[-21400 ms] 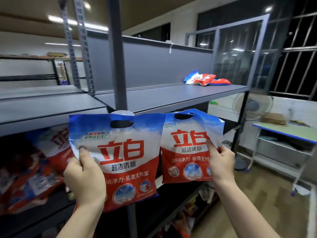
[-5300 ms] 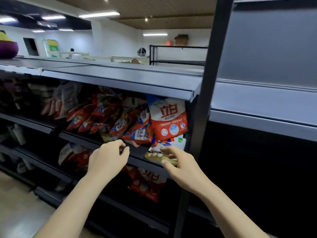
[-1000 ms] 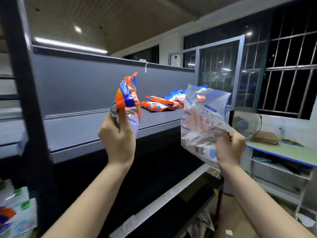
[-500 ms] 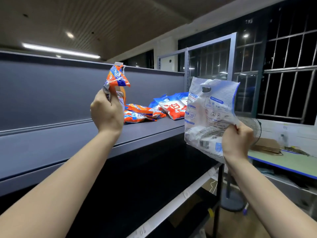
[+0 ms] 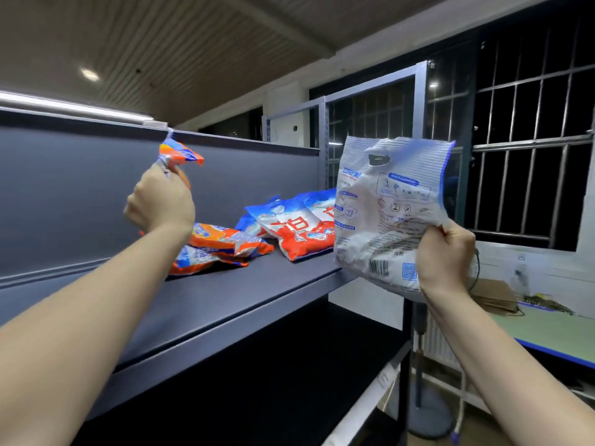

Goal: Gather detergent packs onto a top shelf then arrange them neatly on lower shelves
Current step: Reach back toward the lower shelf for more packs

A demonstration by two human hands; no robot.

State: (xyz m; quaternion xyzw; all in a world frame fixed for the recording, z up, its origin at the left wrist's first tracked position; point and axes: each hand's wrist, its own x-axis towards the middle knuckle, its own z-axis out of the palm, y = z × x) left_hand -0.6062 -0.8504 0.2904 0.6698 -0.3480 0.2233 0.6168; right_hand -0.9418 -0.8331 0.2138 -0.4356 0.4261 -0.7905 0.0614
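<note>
Detergent packs lie in a loose heap on the grey top shelf (image 5: 225, 304), against its back panel (image 5: 64, 194) — red-and-blue packs (image 5: 299, 233) toward the far end, orange packs (image 5: 222, 249) overlapping just beside them on the nearer side. Past the shelf's end, a large white detergent pack (image 5: 383, 214) hangs upright in the air with its printed back and barcode facing the camera; the right hand (image 5: 446, 255) is clenched in a fist on its lower right edge. A small orange-and-blue pack (image 5: 178, 157) is held above the shelf, crumpled, gripped tight in the left hand (image 5: 161, 204) — only its top corner shows above the fingers. Beyond, right of the shelf, stands a green-topped table (image 5: 553, 329)
</note>
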